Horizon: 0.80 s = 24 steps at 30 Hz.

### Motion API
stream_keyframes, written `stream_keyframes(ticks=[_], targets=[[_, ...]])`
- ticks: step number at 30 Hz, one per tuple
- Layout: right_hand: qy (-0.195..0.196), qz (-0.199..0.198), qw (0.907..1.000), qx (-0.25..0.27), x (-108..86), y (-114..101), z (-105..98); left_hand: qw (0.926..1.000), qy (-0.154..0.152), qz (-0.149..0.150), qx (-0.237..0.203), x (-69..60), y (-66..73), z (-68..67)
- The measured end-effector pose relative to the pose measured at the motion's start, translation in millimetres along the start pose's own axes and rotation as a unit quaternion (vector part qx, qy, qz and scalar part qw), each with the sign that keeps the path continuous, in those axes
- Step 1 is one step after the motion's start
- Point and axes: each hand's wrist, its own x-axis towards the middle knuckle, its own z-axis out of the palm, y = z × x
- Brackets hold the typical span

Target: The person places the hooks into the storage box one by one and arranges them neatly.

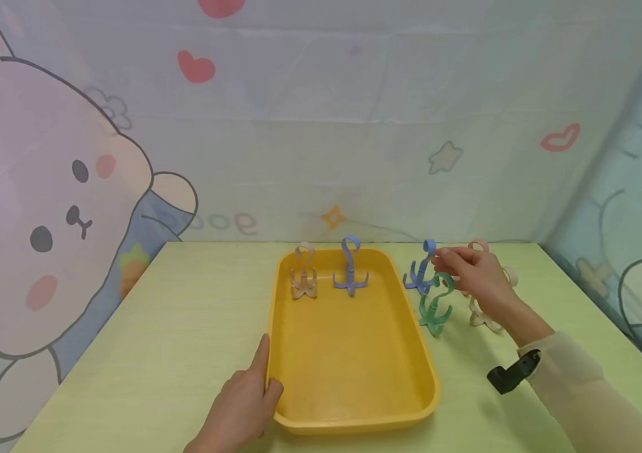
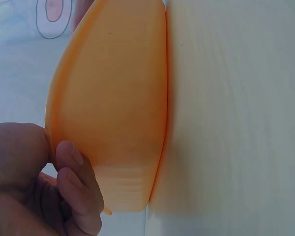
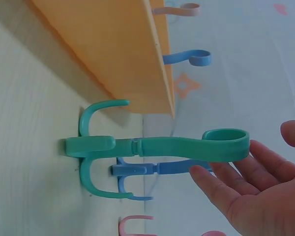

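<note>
My left hand (image 1: 241, 402) grips the left rim of a yellow tray (image 1: 349, 365), thumb over the edge and fingers outside it, as the left wrist view also shows. A pale pink hanging hook (image 1: 304, 286) and a blue-purple one (image 1: 350, 282) stand upright at the tray's far end. Right of the tray, my right hand (image 1: 481, 280) is over a group of hooks, fingers spread and thumb apart. Its fingers are close to the loops of a blue hook (image 1: 422, 277) and a green hook (image 3: 187, 149); contact is unclear. It partly hides a pink hook (image 1: 478, 244) and a cream hook (image 1: 486, 319).
All this stands on a pale green tabletop (image 1: 156, 352). A cloth backdrop (image 1: 298, 126) with cartoon prints hangs behind the table's far edge and along the right. A black device (image 1: 513, 372) is strapped to the right wrist over a light sleeve (image 1: 598, 396).
</note>
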Motion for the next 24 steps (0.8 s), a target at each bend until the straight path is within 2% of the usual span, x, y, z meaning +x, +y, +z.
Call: stream_keyframes(ticks=[10, 18, 24], targets=[[-0.008, 0.002, 0.9986, 0.052, -8.0, 12.2, 3.9, 1.0, -0.001, -0.003, -0.002, -1.7, 1.9, 0.1], [-0.007, 0.001, 0.9986, 0.051, -10.7, 21.0, 8.3, 1.0, -0.004, -0.005, -0.003, -1.3, 1.1, -0.2], [-0.017, 0.011, 0.9993, 0.032, -13.2, 26.6, 13.2, 0.9999, -0.007, -0.006, -0.005, -1.5, 1.2, -0.7]])
